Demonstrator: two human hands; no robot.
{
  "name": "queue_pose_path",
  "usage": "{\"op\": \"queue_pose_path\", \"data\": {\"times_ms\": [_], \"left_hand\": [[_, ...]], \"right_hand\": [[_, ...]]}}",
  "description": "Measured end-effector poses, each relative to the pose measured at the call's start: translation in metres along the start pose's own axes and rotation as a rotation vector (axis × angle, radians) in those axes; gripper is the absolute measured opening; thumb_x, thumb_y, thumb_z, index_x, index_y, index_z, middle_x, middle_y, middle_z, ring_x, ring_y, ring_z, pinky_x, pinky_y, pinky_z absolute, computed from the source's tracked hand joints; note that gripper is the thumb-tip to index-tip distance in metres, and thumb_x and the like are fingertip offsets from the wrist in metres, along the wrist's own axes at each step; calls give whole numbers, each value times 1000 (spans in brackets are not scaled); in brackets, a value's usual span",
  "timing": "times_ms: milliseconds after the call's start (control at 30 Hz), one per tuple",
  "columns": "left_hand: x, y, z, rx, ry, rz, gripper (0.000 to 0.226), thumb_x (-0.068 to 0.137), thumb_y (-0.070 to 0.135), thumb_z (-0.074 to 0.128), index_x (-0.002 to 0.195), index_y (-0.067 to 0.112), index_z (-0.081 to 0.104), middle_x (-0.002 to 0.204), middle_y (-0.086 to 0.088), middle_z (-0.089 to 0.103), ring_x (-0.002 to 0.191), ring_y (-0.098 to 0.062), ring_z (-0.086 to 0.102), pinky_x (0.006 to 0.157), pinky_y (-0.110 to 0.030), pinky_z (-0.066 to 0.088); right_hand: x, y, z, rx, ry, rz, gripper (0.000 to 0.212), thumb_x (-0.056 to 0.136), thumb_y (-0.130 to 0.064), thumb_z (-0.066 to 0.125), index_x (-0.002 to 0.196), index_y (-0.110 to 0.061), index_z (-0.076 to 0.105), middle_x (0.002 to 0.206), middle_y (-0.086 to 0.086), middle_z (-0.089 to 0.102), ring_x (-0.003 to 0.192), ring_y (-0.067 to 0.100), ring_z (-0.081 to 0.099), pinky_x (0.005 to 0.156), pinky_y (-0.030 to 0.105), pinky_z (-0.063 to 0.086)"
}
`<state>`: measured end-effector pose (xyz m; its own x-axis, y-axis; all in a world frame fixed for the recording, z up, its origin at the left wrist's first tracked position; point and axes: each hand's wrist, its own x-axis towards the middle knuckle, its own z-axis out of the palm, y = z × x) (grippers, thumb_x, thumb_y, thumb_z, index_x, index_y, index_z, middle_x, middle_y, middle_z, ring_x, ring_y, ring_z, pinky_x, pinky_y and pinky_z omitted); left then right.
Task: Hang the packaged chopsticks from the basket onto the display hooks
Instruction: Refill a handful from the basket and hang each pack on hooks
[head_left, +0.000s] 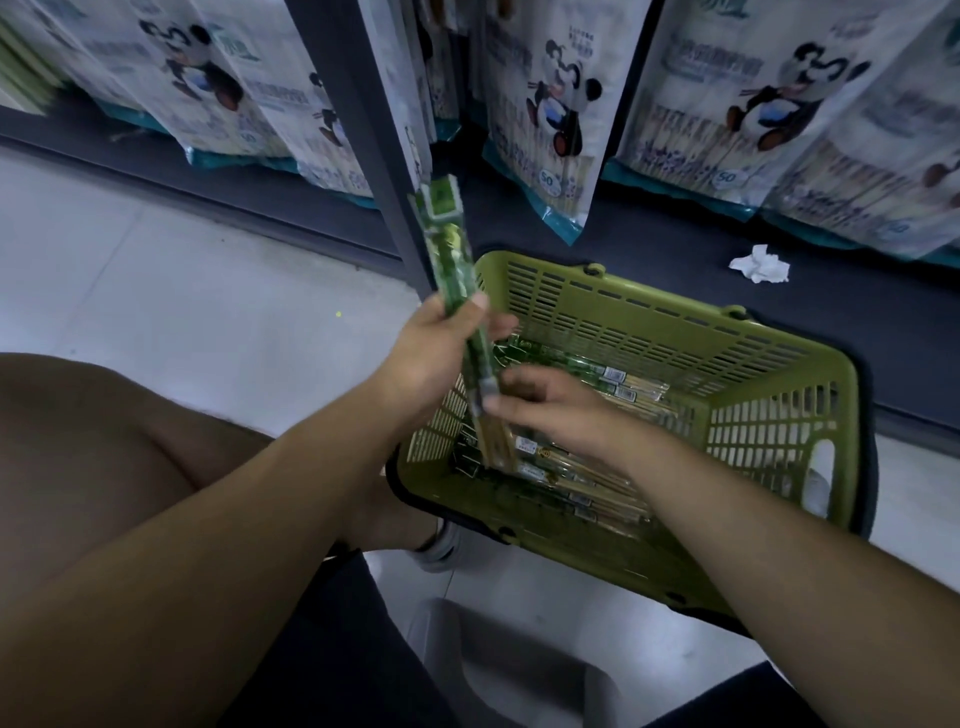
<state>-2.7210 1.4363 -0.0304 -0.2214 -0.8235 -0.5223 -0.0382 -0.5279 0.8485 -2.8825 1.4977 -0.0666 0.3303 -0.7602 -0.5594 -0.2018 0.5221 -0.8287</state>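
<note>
Green chopstick pack (448, 249) stands upright, left hand (436, 353) curled round it, right hand (556, 413) pinching below.

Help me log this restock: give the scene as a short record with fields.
left hand: grips long green-labelled pack of bamboo chopsticks, upright
right hand: pinches that pack's lower end
basket: olive-green slatted plastic basket on floor, more chopstick packs inside
behind: panda-printed bags hanging
litter: crumpled white tissue
</note>
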Motion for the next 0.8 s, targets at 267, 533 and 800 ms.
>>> {"op": "queue_pose_path", "data": {"times_ms": [267, 533, 800], "left_hand": [[10, -3, -17, 107, 73, -72, 19, 107, 23, 55, 103, 5, 52, 64, -6, 66, 56, -24, 66, 55, -33, 58], [20, -10, -17, 116, 49, -72, 18, 106, 22, 57, 98, 6, 52, 64, -8, 66, 56, -26, 66, 55, -33, 58], [24, -9, -16, 127, 32, -91, 19, 107, 22, 55, 93, 9, 51, 65, -8, 66, 56, -23, 65, 53, -31, 54]], "right_hand": [[27, 109, -52, -615, 291, 336, 39, 94, -27, 71, 131, -18, 61, 126, 8, 65, 103, 22, 62, 86, 31, 52], [60, 135, -45, -952, 380, 311, 67, 88, -43, 74, 146, -21, 49, 141, 8, 49, 134, 30, 40, 105, 37, 44], [68, 139, -47, -1122, 332, 268, 30, 94, -19, 66, 124, -18, 65, 123, 9, 65, 114, 29, 57, 91, 34, 49]]}}
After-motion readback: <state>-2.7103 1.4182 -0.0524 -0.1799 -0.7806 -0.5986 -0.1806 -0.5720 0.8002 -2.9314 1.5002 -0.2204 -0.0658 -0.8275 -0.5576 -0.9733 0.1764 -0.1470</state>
